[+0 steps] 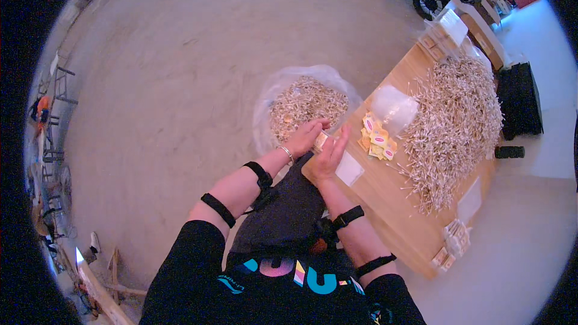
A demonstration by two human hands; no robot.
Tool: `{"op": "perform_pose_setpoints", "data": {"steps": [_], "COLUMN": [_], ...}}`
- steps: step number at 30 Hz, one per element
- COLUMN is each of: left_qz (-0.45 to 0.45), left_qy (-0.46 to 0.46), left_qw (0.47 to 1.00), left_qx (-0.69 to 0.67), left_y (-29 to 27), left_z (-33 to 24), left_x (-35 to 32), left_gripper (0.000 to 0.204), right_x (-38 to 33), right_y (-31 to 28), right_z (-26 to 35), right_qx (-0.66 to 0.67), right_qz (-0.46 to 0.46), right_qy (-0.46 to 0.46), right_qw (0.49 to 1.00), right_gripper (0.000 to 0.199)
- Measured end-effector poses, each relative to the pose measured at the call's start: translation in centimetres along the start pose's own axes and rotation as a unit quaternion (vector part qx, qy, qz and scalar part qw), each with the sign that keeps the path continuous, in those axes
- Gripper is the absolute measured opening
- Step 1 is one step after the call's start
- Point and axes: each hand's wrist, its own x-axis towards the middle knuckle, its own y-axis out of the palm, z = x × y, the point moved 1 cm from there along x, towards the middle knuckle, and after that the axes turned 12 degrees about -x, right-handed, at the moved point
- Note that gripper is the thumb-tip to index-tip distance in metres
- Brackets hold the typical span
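Between my two hands, just off the table's near-left edge, is a small pack of cotton swabs (321, 140). My left hand (306, 137) has its fingers curled round one side of it. My right hand (330, 157) presses on the other side, thumb and fingers pointing up. Under and beyond my hands stands a clear plastic bag (263, 121) full of loose cotton swabs (307, 101). To the right on the wooden table (385, 189) lie several yellow and white printed cards (379, 138) and a large heap of loose cotton swabs (451, 126).
Clear plastic bags (394, 108) lie between the cards and the heap. A white sheet (349, 169) is near my right hand. Several packed swab bundles (456, 239) sit at the table's near corner. A black box (519, 99) stands behind the table; a motorcycle (432, 0) is farther off.
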Motion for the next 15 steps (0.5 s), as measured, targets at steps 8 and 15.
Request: {"op": "perform_pose_setpoints", "data": {"steps": [8,15], "left_qz": [-0.197,-0.194], "left_qy": [-0.095,-0.035], "left_qw": [0.976,0.98], "left_qx": [-0.028,-0.007], "left_y": [0.3,-3.0], "left_z": [-0.4,3.6], "left_x": [-1.6,-2.6], "left_gripper": [0.052,0.051], "right_x": [0.4,-0.3], "right_y": [-0.7,0.1], "right_z": [-0.1,-0.7], "right_qx": [-0.03,0.006], "right_qz": [0.004,-0.025], "right_qy": [0.002,-0.025], "right_qw": [1.0,0.999], "right_gripper": [0.055,0.053]}}
